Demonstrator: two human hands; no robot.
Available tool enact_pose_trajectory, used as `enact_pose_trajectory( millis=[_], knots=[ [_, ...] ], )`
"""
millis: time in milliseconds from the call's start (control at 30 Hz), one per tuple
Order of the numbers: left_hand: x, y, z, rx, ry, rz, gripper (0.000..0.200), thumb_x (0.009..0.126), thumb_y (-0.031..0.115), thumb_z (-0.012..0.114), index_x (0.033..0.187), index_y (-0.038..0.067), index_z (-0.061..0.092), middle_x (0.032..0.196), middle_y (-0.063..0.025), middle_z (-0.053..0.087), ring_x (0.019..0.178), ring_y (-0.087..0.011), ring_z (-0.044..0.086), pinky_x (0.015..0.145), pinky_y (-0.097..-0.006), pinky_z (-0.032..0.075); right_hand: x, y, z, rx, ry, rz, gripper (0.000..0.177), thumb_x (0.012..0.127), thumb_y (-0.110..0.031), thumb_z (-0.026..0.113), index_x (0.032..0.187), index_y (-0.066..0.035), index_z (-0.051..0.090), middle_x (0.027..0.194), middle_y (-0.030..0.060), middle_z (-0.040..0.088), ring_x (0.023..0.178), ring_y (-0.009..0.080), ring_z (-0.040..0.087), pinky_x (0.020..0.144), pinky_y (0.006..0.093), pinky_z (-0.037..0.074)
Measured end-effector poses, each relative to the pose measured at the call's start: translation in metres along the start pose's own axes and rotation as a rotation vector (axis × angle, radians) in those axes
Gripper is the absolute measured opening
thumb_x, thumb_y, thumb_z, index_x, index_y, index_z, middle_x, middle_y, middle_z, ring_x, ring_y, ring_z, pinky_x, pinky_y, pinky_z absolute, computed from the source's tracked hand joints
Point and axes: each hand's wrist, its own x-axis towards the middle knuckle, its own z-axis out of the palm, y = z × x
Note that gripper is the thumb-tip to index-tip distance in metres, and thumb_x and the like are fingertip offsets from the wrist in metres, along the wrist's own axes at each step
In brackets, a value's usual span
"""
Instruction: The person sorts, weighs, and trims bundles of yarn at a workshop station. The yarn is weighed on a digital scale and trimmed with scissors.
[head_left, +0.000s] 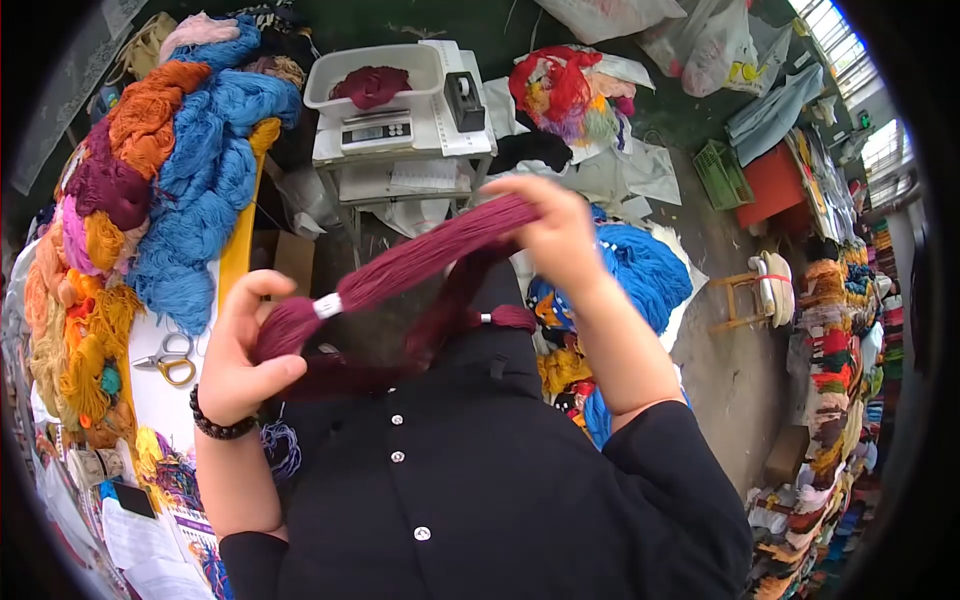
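A long maroon yarn skein stretches between my two hands in front of my chest, tilted up to the right. A white paper band wraps it close to its left end. My left hand is curled around that end, with the thumb along its lower side. At the upper right end, my right hand is closed on the yarn, its fingers over the top and slightly blurred. More dark maroon yarn hangs in a loop below. On my lap lies a second maroon skein with a white band, partly hidden.
Blue yarn and other colours are heaped on the left table, beside scissors. Ahead, a small stand holds a white tub with maroon yarn, a scale and a tape dispenser. Blue yarn lies at my right.
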Motion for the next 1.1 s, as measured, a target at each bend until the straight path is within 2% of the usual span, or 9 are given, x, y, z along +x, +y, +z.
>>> enact_pose_trajectory(
  millis=[133, 233, 367, 467, 533, 600, 733, 933, 1100],
  knots=[
    [0.004, -0.008, -0.014, 0.108, -0.195, -0.169, 0.074, 0.074, 0.0, 0.07, 0.138, -0.001, 0.033, 0.097, -0.0058, 0.061, 0.082, -0.0081, 0.056, 0.071, -0.0207, 0.044, -0.037, -0.004, -0.075, -0.157, 0.398, -0.003, 0.026, 0.085, 0.005, 0.05, 0.106, -0.001, 0.065, 0.086, -0.0018, 0.059, 0.08, 0.0066, 0.054, 0.072, 0.0188, 0.042],
    [0.01, -0.035, -0.023, 0.479, -0.086, -0.111, 0.056, 0.072, -0.003, 0.06, 0.128, -0.002, 0.051, 0.091, -0.0033, 0.062, 0.079, -0.0071, 0.057, 0.071, -0.0204, 0.045, -0.071, 0.023, -0.113, -0.277, 0.54, -0.047, 0.017, 0.095, -0.007, 0.052, 0.107, -0.002, 0.064, 0.081, -0.0023, 0.056, 0.075, 0.0042, 0.05, 0.066, 0.0182, 0.039],
    [0.008, -0.084, -0.025, 0.715, -0.067, -0.042, 0.049, 0.068, -0.003, 0.057, 0.117, -0.003, 0.058, 0.103, -0.0137, 0.066, 0.095, -0.0192, 0.063, 0.084, -0.0287, 0.049, -0.118, 0.063, -0.137, -0.48, 0.654, 0.105, 0.014, 0.093, -0.01, 0.055, 0.099, -0.001, 0.064, 0.085, 0.0017, 0.06, 0.078, 0.0104, 0.054, 0.07, 0.0247, 0.045],
    [-0.012, -0.142, -0.032, 0.964, -0.033, -0.198, 0.051, 0.07, 0.008, 0.063, 0.119, -0.001, 0.057, 0.112, -0.0182, 0.063, 0.1, -0.0302, 0.062, 0.088, -0.0347, 0.049, -0.162, 0.129, -0.144, -0.619, 0.487, 0.222, 0.026, 0.078, 0.005, 0.049, 0.098, -0.003, 0.063, 0.088, 0.0108, 0.067, 0.083, 0.0221, 0.063, 0.077, 0.0303, 0.048],
    [-0.036, -0.171, -0.04, 1.231, -0.069, -0.279, 0.074, 0.07, 0.022, 0.071, 0.136, 0.005, 0.043, 0.139, -0.0215, 0.043, 0.129, -0.0347, 0.041, 0.107, -0.0409, 0.035, -0.182, 0.162, -0.143, -1.085, 0.09, 0.594, 0.041, 0.073, -0.01, 0.065, 0.113, -0.007, 0.062, 0.106, 0.0173, 0.065, 0.102, 0.0378, 0.059, 0.09, 0.0424, 0.048],
    [-0.056, -0.164, -0.037, 1.17, 0.016, -0.3, 0.074, 0.074, 0.027, 0.071, 0.137, 0.004, 0.041, 0.141, -0.0219, 0.04, 0.133, -0.0358, 0.036, 0.11, -0.0417, 0.032, -0.185, 0.171, -0.123, -1.08, -0.06, 0.36, 0.053, 0.067, -0.015, 0.072, 0.118, -0.006, 0.06, 0.114, 0.0187, 0.062, 0.108, 0.0362, 0.057, 0.096, 0.0417, 0.044],
    [-0.108, -0.141, -0.044, 0.878, 0.303, -0.17, 0.05, 0.083, 0.022, 0.063, 0.126, 0.0, 0.052, 0.117, -0.0192, 0.061, 0.11, -0.032, 0.057, 0.097, -0.0392, 0.044, -0.135, 0.164, -0.053, -0.504, -0.122, 0.382, 0.039, 0.082, -0.015, 0.067, 0.117, 0.001, 0.06, 0.11, 0.0176, 0.065, 0.101, 0.0274, 0.063, 0.091, 0.0351, 0.047],
    [-0.197, -0.112, -0.047, 0.382, 0.752, -0.085, 0.035, 0.088, 0.012, 0.059, 0.121, -0.002, 0.056, 0.11, -0.0135, 0.066, 0.101, -0.0185, 0.063, 0.089, -0.0298, 0.049, -0.074, 0.124, 0.068, -0.425, -0.312, 0.02, 0.028, 0.086, -0.013, 0.062, 0.111, 0.0, 0.063, 0.109, 0.0173, 0.065, 0.102, 0.0311, 0.061, 0.09, 0.0365, 0.047],
    [-0.27, -0.094, -0.055, 0.337, 1.1, -0.044, 0.03, 0.089, 0.011, 0.059, 0.116, -0.002, 0.058, 0.104, -0.0109, 0.067, 0.093, -0.0155, 0.064, 0.083, -0.028, 0.05, -0.048, 0.095, 0.131, -0.48, -0.602, -0.262, 0.029, 0.083, -0.013, 0.063, 0.108, 0.001, 0.064, 0.103, 0.0187, 0.066, 0.098, 0.0335, 0.062, 0.086, 0.0381, 0.048]
  ],
)
